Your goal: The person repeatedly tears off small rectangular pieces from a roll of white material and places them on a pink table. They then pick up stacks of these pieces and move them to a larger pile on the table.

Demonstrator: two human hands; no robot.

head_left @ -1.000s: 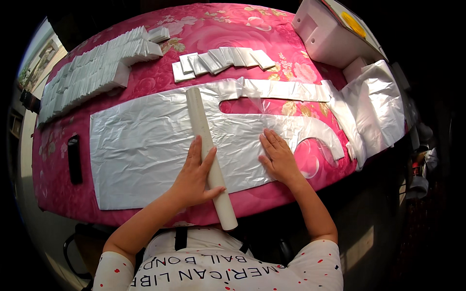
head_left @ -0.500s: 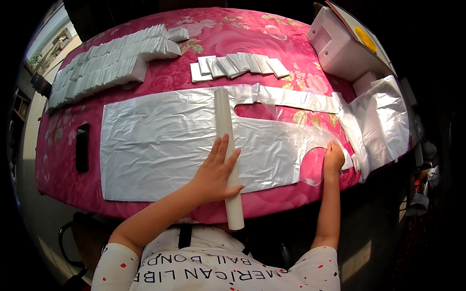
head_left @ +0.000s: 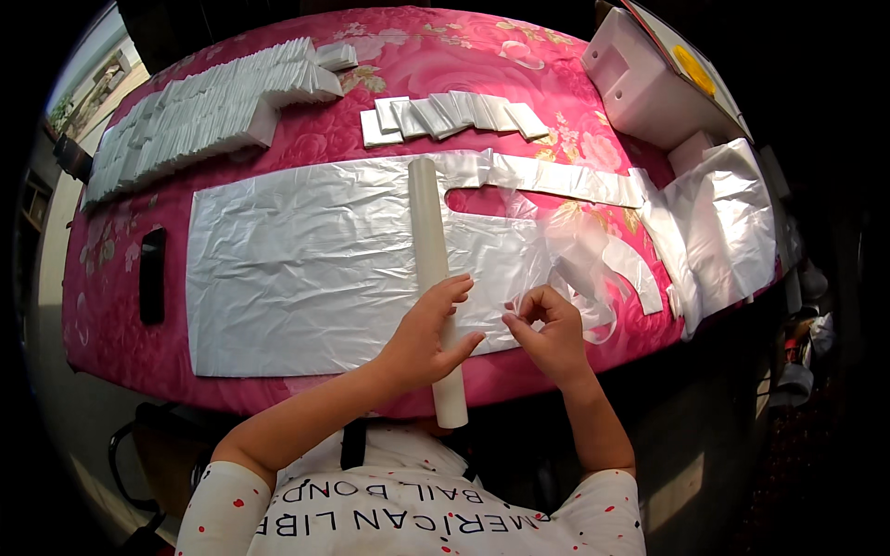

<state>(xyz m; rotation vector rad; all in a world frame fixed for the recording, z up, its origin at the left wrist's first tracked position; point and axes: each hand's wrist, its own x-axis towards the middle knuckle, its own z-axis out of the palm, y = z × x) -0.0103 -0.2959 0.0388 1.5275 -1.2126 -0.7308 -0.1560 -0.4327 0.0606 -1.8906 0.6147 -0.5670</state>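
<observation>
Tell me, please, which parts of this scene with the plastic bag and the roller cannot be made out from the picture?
Head view only:
- Roller: its middle is covered by the left hand.
- Plastic bag: the right hand hides the spot it pinches.
- Dark flat object by the bag: too dark to identify.
- White box, far right: cut off by the fisheye rim.

From my feed I see a work surface draped in a pink cloth with a rose pattern (head_left: pixel 445 65), lit brightly and evenly from above while the surroundings past its edges fall into deep shadow. At the far left a strip of pale floor (head_left: pixel 42 306) catches daylight, and a bright opening with some greenery (head_left: pixel 69 107) shows beyond it. To the lower right I make out a dim floor with a small sunlit patch (head_left: pixel 677 486).
</observation>
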